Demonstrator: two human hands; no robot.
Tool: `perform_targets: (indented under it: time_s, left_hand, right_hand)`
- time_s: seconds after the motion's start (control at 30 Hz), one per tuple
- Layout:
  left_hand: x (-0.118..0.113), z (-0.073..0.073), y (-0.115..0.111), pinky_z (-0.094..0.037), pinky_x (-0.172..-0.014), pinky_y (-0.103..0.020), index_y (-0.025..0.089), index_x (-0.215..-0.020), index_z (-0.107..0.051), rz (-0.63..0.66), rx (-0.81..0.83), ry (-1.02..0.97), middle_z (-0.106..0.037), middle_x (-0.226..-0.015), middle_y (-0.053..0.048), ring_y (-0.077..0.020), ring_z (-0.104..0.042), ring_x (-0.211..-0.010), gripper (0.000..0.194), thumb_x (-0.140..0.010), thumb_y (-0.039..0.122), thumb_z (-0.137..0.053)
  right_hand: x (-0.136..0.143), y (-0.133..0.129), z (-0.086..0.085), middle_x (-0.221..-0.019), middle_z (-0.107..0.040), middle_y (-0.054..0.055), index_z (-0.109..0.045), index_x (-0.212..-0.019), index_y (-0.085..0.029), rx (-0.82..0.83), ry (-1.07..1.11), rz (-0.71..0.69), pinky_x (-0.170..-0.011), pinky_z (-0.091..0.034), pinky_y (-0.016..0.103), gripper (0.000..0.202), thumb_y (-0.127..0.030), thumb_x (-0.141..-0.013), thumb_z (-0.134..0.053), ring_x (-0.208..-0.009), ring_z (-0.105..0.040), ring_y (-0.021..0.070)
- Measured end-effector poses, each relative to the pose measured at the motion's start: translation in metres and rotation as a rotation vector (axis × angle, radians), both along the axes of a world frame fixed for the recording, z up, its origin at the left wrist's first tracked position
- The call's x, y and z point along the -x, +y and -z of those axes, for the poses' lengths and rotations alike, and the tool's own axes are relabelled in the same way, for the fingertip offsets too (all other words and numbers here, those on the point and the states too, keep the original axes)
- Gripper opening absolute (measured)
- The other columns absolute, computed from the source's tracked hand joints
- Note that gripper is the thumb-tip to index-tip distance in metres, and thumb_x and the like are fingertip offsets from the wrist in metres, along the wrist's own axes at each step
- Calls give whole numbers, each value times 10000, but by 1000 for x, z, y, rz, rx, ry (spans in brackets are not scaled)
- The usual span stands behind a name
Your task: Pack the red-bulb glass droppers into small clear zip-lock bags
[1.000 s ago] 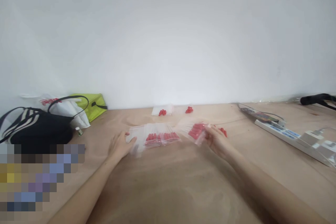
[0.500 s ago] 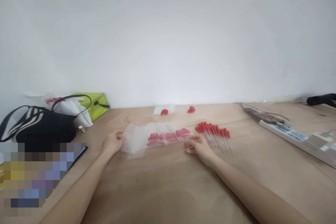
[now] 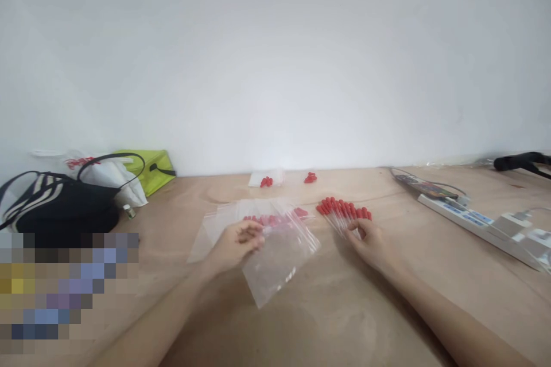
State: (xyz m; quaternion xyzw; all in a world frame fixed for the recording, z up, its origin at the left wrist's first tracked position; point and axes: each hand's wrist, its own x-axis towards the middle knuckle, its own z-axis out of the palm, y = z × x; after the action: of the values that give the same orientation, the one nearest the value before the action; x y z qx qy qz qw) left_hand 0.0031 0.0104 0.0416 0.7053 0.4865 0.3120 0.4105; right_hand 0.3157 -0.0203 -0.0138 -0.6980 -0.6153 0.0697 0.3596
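Note:
My left hand (image 3: 239, 245) pinches the edge of a clear zip bag (image 3: 282, 269), which hangs tilted over the table. Behind it lie more overlapping zip bags (image 3: 215, 223), some with red-bulbed droppers (image 3: 267, 220) inside. To the right is a fanned row of loose droppers (image 3: 340, 206) with red bulbs and clear stems. My right hand (image 3: 368, 241) is closed at the stems of this row, thumb and forefinger curled together on them. How many stems are between the fingers is hidden.
Against the wall lie bagged droppers (image 3: 267, 182) and another red-bulbed cluster (image 3: 310, 178). A power strip (image 3: 473, 221) with plugs and a phone (image 3: 424, 186) occupy the right. On the left sit a black bag (image 3: 64, 206), a green bag (image 3: 157, 175) and a small bottle (image 3: 128, 212).
My left hand has moved right and now holds one zip bag up off the others. My right hand has shifted from the bags' right end to the loose droppers.

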Motion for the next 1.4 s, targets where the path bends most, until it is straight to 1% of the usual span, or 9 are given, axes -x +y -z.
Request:
perform_targets:
  time_s: [0.1, 0.23, 0.63, 0.9, 0.97, 1.1, 1.23, 1.3, 1.4]
  left_hand:
    - [-12, 20, -10, -492, -647, -314, 176, -861, -598, 112, -267, 214, -617, -767, -32, -170, -586, -685, 177, -724, 284, -570]
    - [-15, 26, -24, -435, -772, -364, 197, -916, -603, 97, -686, 392, -572, -874, -63, -209, -533, -842, 181, -775, 282, -528]
    - [-20, 30, -40, -256, -992, -475, 265, -1233, -438, 470, -498, 570, -390, -1320, -76, -260, -324, -1216, 446, -818, 426, -466]
    - [-17, 17, -31, -234, -996, -483, 294, -1225, -442, 598, -435, 533, -380, -1330, -62, -265, -319, -1223, 476, -781, 441, -527]
    - [-16, 19, -27, -233, -1000, -471, 311, -1218, -446, 623, -461, 500, -386, -1327, -47, -263, -325, -1220, 485, -767, 464, -538]
    - [-17, 28, -24, -286, -974, -441, 282, -1124, -549, 575, -608, 432, -493, -1225, -64, -266, -405, -1146, 440, -737, 490, -559]
    - [-15, 33, -34, -399, -872, -388, 235, -970, -627, 390, -637, 382, -593, -1026, -74, -217, -531, -959, 256, -820, 370, -468]
    - [-13, 33, -40, -416, -868, -366, 227, -988, -616, 352, -586, 385, -580, -1056, -76, -205, -538, -963, 248, -833, 318, -445]
    - [-10, 30, -46, -381, -929, -385, 240, -1073, -579, 386, -504, 425, -533, -1168, -71, -227, -482, -1073, 291, -803, 312, -497]
  right_hand:
    - [-6, 6, 1, -640, -557, 12, -581, -655, -215, 34, -110, 43, -524, -337, 248, 181, -366, -698, -491, -589, -513, 156]
    - [2, 15, 0, -752, -607, 35, -600, -718, -215, 54, -200, 48, -599, -363, 260, 182, -349, -716, -477, -692, -552, 177]
    - [38, 61, -33, -837, -639, 171, -618, -786, -132, 345, -286, 226, -647, -386, 381, 273, -331, -732, -438, -793, -598, 301]
    - [21, 48, -44, -660, -626, 102, -545, -575, -169, 267, -192, 54, -537, -364, 267, 272, -305, -763, -404, -641, -581, 198]
    - [18, 35, -43, -613, -596, 44, -503, -568, -185, 193, -45, -78, -520, -357, 239, 278, -349, -772, -409, -584, -545, 148]
    - [20, 5, -27, -500, -469, -54, -461, -705, -196, 59, 600, -350, -423, -318, 214, 293, -488, -718, -487, -413, -412, 85]
    - [29, -15, -13, -513, -503, -90, -263, -1186, -191, 142, 901, -376, -390, -324, 209, 677, -457, -654, -586, -357, -417, 83]
    - [32, -20, -11, -541, -537, -83, -120, -1281, -201, 197, 950, -385, -398, -354, 217, 826, -414, -643, -599, -372, -464, 98]
    - [37, -21, -9, -534, -533, -83, -146, -1288, -213, 185, 973, -352, -407, -379, 224, 824, -387, -624, -601, -397, -505, 113]
